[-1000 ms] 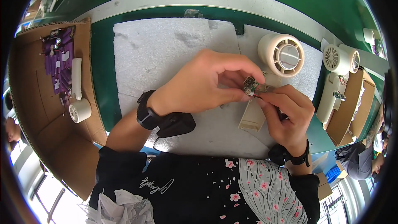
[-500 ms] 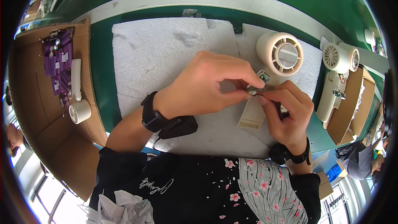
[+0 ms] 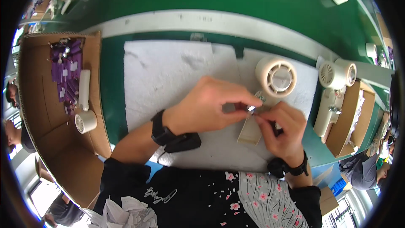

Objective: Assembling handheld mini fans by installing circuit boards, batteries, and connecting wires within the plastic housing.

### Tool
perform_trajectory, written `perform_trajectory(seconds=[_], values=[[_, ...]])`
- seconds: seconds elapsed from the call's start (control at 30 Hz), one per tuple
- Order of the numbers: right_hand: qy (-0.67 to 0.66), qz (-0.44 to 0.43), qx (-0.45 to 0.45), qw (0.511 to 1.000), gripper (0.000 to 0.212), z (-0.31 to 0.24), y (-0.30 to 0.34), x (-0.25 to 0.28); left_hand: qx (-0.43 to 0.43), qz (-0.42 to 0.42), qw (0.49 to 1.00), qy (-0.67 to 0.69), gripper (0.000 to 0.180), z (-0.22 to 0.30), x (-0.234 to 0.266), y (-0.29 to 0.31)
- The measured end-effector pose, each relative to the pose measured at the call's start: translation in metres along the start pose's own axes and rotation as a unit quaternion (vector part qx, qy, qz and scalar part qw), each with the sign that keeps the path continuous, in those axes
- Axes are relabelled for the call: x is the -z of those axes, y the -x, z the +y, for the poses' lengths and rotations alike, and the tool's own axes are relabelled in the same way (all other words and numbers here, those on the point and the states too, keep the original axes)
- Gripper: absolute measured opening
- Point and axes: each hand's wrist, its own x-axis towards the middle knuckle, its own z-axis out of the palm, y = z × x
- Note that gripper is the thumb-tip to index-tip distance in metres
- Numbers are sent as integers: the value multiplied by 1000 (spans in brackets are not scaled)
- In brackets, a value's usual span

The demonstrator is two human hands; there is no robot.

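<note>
A cream handheld fan lies on the foam sheet, its round head (image 3: 276, 77) away from me and its open handle shell (image 3: 250, 132) toward me. My left hand (image 3: 206, 105) reaches over from the left, thumb and forefinger pinching a small circuit board (image 3: 251, 109) above the handle. Close against those fingertips, my right hand (image 3: 283, 130) is closed in a pinch. A thin red wire shows at its fingertips in the earlier frame; now the fingers mostly cover it. Part of the handle's inside is hidden beneath both hands.
White foam sheets (image 3: 168, 71) cover the green table (image 3: 112, 88). At left stands a cardboard box (image 3: 46, 131) with purple battery packs (image 3: 67, 74) and a white fan (image 3: 85, 121). On the right, more fans (image 3: 331, 75) lie beside a smaller carton (image 3: 363, 122).
The whole view has shifted, so the table and box sit lower in the picture. Both hands keep their pinch over the handle, with only slight finger movement.
</note>
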Motion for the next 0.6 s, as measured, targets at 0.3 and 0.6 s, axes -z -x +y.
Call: perform_trajectory(seconds=[0.3,0.6], values=[[-1,1,40,999,23,4,0,-3,-23,30,999,7,39,0,-10,3],[2,65,-17,998,35,-2,1,-7,-28,30,999,-16,44,2,-15,2]])
